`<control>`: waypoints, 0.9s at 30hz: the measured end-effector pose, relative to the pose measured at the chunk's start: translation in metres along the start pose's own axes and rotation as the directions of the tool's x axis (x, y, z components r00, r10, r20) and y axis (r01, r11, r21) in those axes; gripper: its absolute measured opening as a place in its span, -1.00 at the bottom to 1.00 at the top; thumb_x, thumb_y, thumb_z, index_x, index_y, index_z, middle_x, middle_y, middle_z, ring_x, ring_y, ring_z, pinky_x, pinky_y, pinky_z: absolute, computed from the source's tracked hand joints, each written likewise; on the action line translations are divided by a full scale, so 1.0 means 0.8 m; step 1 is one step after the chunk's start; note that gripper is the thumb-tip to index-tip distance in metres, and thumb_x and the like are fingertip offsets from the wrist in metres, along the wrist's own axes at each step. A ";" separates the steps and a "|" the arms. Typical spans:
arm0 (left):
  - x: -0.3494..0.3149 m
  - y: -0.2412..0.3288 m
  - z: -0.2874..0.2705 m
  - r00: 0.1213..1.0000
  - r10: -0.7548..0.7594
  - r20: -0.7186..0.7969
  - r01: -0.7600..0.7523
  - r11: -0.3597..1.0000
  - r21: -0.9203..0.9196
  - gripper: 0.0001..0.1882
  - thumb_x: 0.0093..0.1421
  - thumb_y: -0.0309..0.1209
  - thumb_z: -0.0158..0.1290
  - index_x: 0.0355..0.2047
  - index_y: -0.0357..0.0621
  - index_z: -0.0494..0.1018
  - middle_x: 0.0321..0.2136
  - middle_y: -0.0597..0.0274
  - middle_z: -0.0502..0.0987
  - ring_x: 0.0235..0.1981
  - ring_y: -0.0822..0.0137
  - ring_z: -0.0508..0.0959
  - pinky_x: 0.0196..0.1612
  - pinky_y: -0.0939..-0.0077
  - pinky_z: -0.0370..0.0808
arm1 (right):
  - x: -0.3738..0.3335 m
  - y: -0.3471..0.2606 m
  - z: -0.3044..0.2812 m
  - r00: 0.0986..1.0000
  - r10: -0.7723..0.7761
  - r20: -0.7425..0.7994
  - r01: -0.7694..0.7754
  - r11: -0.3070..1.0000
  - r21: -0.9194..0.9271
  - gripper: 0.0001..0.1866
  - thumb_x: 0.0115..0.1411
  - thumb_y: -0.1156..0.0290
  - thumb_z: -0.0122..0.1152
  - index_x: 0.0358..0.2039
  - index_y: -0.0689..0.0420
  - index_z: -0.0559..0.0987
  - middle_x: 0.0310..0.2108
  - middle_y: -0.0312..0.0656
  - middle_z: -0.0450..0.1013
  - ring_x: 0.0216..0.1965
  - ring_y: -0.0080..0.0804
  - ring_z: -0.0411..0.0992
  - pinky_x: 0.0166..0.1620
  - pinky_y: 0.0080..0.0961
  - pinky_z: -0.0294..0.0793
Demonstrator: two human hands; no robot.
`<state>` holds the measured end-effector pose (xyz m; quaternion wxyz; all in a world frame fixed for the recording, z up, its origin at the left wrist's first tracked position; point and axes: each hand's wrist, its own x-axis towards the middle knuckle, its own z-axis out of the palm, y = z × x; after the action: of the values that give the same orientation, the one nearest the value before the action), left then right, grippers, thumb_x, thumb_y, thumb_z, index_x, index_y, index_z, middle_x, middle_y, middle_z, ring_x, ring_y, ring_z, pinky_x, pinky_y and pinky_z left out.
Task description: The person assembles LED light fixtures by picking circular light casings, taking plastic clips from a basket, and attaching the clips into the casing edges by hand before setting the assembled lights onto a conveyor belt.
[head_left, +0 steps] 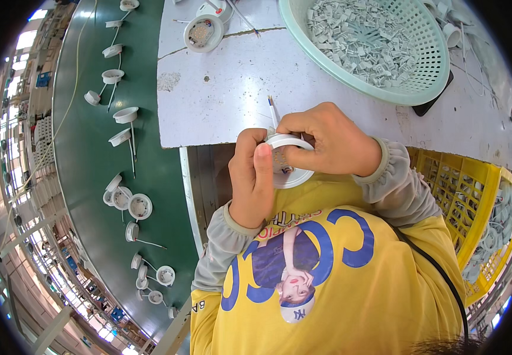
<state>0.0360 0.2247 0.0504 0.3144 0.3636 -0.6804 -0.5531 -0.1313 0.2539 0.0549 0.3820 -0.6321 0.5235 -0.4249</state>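
Observation:
Close to my body, at the table's near edge, both hands grip a round white lamp housing. My left hand is closed on its left side, thumb lying along the rim. From the right, my right hand pinches it, the thumb reaching inside the rim. Small parts on a circuit board show within the housing, partly covered by my fingers. A white cable with bare coloured wire ends sticks out beyond my hands over the table. Whether my fingertips also pinch some small part is hidden.
A pale green basket of small white plastic clips stands on the white table. Another lamp housing lies at the back left. Along the left runs a green conveyor belt bearing several housings. A yellow crate is at right.

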 end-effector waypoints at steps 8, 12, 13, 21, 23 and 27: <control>-0.002 0.000 0.005 0.998 0.061 0.034 -0.064 0.995 0.083 -0.76 0.25 -0.36 -0.23 -0.24 -0.33 0.25 -0.54 0.21 0.34 -0.51 0.50 0.27 -0.45 0.61 0.25 | -0.007 0.000 -0.005 1.000 -0.019 -0.002 0.018 0.996 -0.092 -0.83 -0.16 0.42 0.13 -0.55 0.26 0.47 -0.75 -0.07 0.28 -0.79 -0.35 0.14 -0.66 -0.54 0.18; 0.000 0.011 0.012 0.998 0.045 0.031 -0.049 0.992 0.114 -0.74 0.26 -0.34 -0.25 -0.24 -0.33 0.26 -0.54 0.21 0.33 -0.51 0.50 0.26 -0.44 0.61 0.25 | -0.011 0.005 -0.004 0.997 -0.050 -0.051 0.044 0.992 -0.119 -0.85 -0.16 0.43 0.12 -0.57 0.25 0.46 -0.73 -0.06 0.31 -0.78 -0.30 0.17 -0.65 -0.53 0.20; 0.000 0.011 0.012 0.998 0.046 0.030 -0.049 0.992 0.117 -0.74 0.26 -0.34 -0.25 -0.24 -0.33 0.26 -0.54 0.21 0.33 -0.51 0.50 0.26 -0.44 0.61 0.25 | -0.011 0.004 -0.006 0.998 -0.043 -0.050 0.036 0.990 -0.133 -0.86 -0.15 0.43 0.12 -0.57 0.24 0.46 -0.73 -0.07 0.30 -0.77 -0.31 0.20 -0.64 -0.54 0.21; 0.003 0.017 0.018 0.999 -0.038 0.027 0.038 0.999 -0.022 -0.61 0.30 -0.21 -0.40 -0.31 -0.32 0.28 -0.53 0.19 0.37 -0.51 0.50 0.29 -0.44 0.60 0.26 | -0.020 -0.005 -0.031 0.973 0.114 0.203 -0.139 0.984 0.112 -0.78 -0.08 0.43 0.15 -0.40 0.24 0.42 -0.72 -0.18 0.34 -0.73 -0.53 0.24 -0.63 -0.63 0.22; 0.002 0.017 0.017 0.997 -0.035 0.064 0.038 0.998 -0.043 -0.62 0.30 -0.22 -0.39 -0.31 -0.32 0.28 -0.53 0.18 0.37 -0.51 0.49 0.29 -0.45 0.60 0.26 | -0.023 -0.006 -0.037 0.956 0.093 0.278 -0.158 0.962 0.223 -0.75 -0.06 0.41 0.15 -0.38 0.27 0.40 -0.66 -0.24 0.38 -0.69 -0.61 0.25 -0.61 -0.67 0.24; 0.000 0.013 0.013 0.988 0.021 0.155 -0.018 1.000 -0.017 -0.64 0.30 -0.25 -0.36 -0.29 -0.34 0.28 -0.54 0.17 0.38 -0.53 0.49 0.29 -0.46 0.59 0.27 | -0.030 -0.003 -0.045 0.925 0.123 0.359 -0.217 0.948 0.234 -0.76 0.01 0.37 0.10 -0.37 0.28 0.41 -0.62 -0.24 0.38 -0.63 -0.60 0.28 -0.55 -0.65 0.27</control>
<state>0.0256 0.2311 0.0589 0.2689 0.3104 -0.7020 -0.5819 -0.1662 0.2767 0.0661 0.5847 -0.5897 0.4403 -0.3414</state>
